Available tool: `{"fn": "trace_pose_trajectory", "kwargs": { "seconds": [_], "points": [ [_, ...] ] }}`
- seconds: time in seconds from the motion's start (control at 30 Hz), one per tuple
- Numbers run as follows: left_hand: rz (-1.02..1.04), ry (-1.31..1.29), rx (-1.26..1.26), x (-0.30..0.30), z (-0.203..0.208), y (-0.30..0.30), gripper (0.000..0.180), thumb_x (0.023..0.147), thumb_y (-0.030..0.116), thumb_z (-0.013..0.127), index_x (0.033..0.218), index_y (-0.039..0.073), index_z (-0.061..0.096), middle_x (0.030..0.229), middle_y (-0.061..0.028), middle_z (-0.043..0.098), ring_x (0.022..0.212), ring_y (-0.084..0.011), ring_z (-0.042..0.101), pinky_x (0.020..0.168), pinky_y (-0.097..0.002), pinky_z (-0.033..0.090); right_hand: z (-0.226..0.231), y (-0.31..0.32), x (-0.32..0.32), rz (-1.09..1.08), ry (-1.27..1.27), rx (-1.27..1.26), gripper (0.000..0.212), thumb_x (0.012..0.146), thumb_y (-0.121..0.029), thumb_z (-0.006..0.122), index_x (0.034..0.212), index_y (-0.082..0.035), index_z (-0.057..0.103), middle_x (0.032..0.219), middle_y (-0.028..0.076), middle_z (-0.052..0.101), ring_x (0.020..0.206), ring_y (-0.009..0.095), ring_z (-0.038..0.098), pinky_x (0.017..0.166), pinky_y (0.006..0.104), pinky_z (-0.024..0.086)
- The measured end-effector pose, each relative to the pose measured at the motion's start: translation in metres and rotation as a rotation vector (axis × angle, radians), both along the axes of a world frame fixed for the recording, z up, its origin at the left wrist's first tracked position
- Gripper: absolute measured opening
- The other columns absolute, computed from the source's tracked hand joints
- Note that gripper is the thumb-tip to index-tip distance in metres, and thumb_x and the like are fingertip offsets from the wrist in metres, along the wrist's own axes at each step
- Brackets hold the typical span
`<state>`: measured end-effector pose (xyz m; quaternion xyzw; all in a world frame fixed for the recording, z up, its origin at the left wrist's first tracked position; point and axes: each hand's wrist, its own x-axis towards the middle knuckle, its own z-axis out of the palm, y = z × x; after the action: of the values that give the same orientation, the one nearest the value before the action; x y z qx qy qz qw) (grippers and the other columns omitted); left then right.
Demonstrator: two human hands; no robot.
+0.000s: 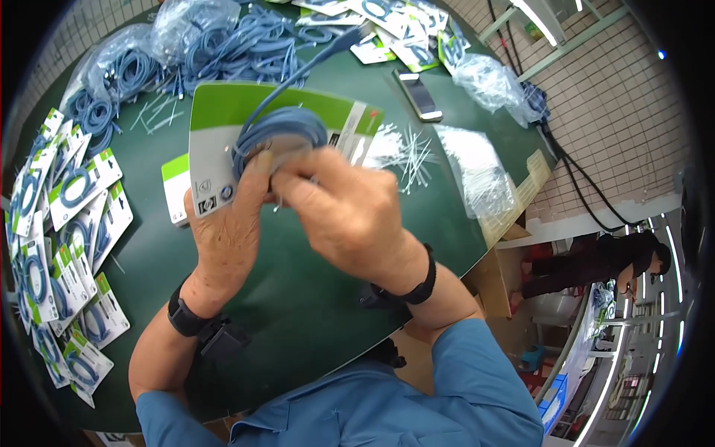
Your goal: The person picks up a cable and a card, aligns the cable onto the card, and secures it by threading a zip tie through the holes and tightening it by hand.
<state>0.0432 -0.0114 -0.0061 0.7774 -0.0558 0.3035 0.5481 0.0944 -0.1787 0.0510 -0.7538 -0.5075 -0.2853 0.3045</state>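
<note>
A dark green tabletop (290, 294) is spreading out beneath the work; a white tiled wall (611, 127) is rising at the right, and beyond the table another person (596, 264) in dark clothes is standing beside a long bench; and here, centre stage, a coil of blue cable (298, 123) is lying against a green-and-white backing card (210, 149), both being held up above the tabletop; the cable's free end is stretching away to the upper right, over the table!

The left hand (229, 238) is clamping the backing card at its lower left, thumb pressing in front, near the coil's lower edge; the right hand (354, 212) is working right beside that thumb, fingers curling in at the coil; they are hiding their own tips, so I cannot tell whether they are pinching anything; black wrist straps (188, 313) are circling both wrists.

Around them, carded cables (83, 190) are overlapping down the left side; loose blue cables (242, 48) are heaping up at the far side beside clear plastic bags (190, 30); a smartphone (418, 95) is lying to the right, and white cable ties (417, 160) are scattering near a clear bag of ties (482, 182).
</note>
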Motion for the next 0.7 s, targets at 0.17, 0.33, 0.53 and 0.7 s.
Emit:
{"fn": "trace_pose_trajectory", "kwargs": {
  "seconds": [0.17,0.33,0.53,0.7],
  "points": [
    [-0.08,-0.016,-0.024,0.004,-0.001,0.004,0.048,0.093,-0.002,0.063,0.139,0.012,0.063,0.116,-0.0095,0.069,0.094,-0.0205,0.071,0.077,-0.0316,0.058,-0.005,0.001,0.004,-0.017,0.104,0.044,0.023,0.075,0.006,0.077,0.096,-0.003,0.075,0.097,0.01,0.072,0.075,0.022,0.073,0.059,0.0315,0.059],
    [0.036,-0.015,0.094,0.006,0.014,-0.006,0.036,0.099,0.006,0.064,0.134,0.004,0.06,0.114,-0.0097,0.07,0.09,-0.0187,0.072,0.068,-0.0314,0.062,-0.009,0.001,0.017,0.133,0.139,0.194,0.024,0.075,0.011,0.077,0.095,-0.003,0.075,0.098,0.011,0.072,0.078,0.021,0.073,0.062,0.029,0.059],
    [-0.17,0.099,-0.674,0.01,0.031,-0.008,0.03,0.102,0.016,0.064,0.123,-0.005,0.061,0.116,-0.0107,0.068,0.086,-0.0216,0.073,0.06,-0.0347,0.066,0.004,-0.045,0.057,-0.071,0.165,0.659,0.012,0.091,0.003,0.074,0.102,0.001,0.072,0.093,0.009,0.073,0.078,0.013,0.07,0.066,0.0238,0.057],
    [-0.264,0.107,-0.638,0.002,0.042,-0.019,0.029,0.102,0.014,0.062,0.125,-0.004,0.06,0.114,-0.0139,0.069,0.086,-0.0232,0.074,0.06,-0.0334,0.066,-0.031,-0.067,0.091,0.298,0.918,0.711,0.02,0.098,-0.005,0.067,0.118,0.0,0.07,0.106,0.009,0.074,0.088,0.015,0.072,0.07,0.0257,0.06]
  ]
}}
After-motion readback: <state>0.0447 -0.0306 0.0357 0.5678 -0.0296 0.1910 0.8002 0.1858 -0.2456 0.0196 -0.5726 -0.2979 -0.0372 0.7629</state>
